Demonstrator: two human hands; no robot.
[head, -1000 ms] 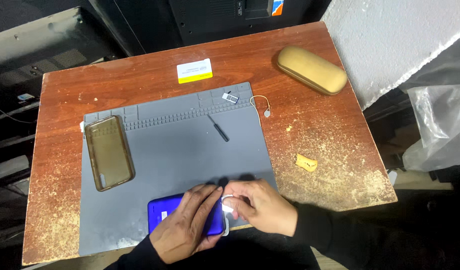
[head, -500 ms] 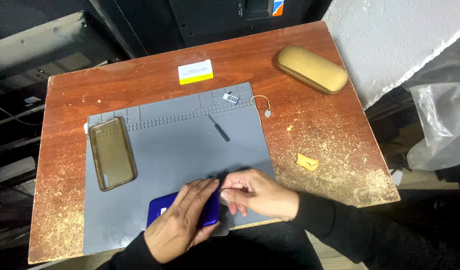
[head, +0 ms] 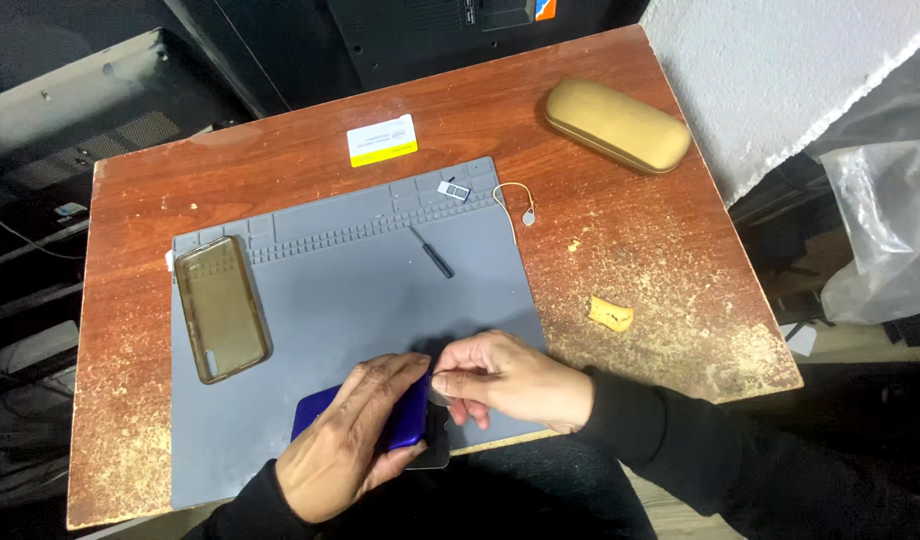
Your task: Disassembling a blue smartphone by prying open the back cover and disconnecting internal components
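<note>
The left hand closes its fingers over the blue phone, stiff, probably slippery and fragile, while the right hand pinches a thin pick at its edge.

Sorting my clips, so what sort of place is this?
Probably a phone repair bench: a grey repair mat on a worn wooden table, a small screwdriver, and both hands on a blue phone.

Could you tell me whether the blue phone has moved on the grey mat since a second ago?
Yes. The blue phone has tilted, its right end now raised off the grey mat in the left hand; earlier it lay flat by the mat's near edge.
</note>
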